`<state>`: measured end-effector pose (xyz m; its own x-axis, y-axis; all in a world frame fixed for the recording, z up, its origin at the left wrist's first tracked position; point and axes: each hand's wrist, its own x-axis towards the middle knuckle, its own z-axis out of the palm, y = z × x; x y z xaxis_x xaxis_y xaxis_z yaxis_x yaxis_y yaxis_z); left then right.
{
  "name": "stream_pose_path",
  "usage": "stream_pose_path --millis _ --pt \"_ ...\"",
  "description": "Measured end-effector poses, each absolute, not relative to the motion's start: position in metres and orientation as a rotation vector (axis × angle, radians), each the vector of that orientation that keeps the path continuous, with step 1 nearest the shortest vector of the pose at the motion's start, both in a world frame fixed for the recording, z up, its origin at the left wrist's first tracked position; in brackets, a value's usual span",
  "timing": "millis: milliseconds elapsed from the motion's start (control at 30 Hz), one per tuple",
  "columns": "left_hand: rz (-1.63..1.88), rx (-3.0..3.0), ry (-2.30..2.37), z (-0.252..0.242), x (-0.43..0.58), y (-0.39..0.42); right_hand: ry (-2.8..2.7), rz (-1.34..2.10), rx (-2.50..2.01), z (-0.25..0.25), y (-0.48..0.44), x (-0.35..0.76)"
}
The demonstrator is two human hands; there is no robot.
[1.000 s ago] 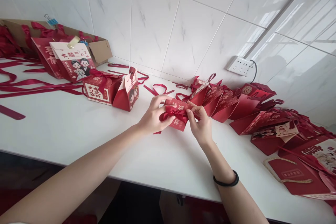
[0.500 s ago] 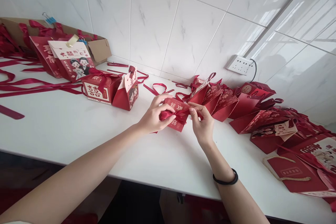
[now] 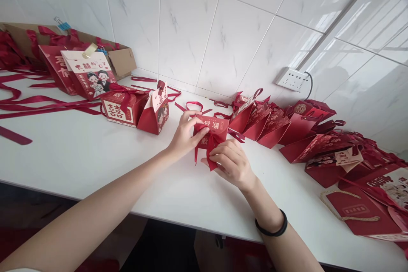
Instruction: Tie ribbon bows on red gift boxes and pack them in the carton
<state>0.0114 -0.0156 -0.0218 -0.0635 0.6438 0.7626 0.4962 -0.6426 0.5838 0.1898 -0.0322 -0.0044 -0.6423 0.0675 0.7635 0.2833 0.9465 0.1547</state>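
Near the middle of the white table a small red gift box with gold characters is between my hands. A red ribbon is tied round it, with tails hanging at the front. My left hand grips the box at its left side, thumb on top. With bent fingers my right hand pinches a ribbon tail at the front of the box; its fingertips are partly hidden. To the left stand a box with a bow and a peaked red box.
A row of red gift boxes runs along the right side of the table. At the back left, a cardboard box holds ribbons behind upright printed bags. Loose ribbons lie at left. A power socket sits on the tiled wall.
The gift box has turned, its bow now facing the front. My right hand has moved from the box's right side down to the front and holds a ribbon tail there.
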Motion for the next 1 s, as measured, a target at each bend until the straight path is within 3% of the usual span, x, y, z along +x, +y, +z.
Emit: stream_pose_path --millis 433,600,867,1000 --pt "1.660 1.875 1.159 -0.026 0.018 -0.014 -2.429 -0.521 -0.312 -0.006 -0.027 0.186" --pt "1.605 1.784 1.161 -0.032 0.019 -0.011 -2.292 -0.215 -0.230 -0.002 -0.030 0.190" --pt "1.546 1.764 1.132 -0.029 0.019 -0.016 -1.958 0.413 -0.925 0.002 -0.021 0.204" --pt "1.541 1.755 1.130 -0.029 0.019 -0.016 -2.060 0.354 -0.984 -0.002 -0.022 0.197"
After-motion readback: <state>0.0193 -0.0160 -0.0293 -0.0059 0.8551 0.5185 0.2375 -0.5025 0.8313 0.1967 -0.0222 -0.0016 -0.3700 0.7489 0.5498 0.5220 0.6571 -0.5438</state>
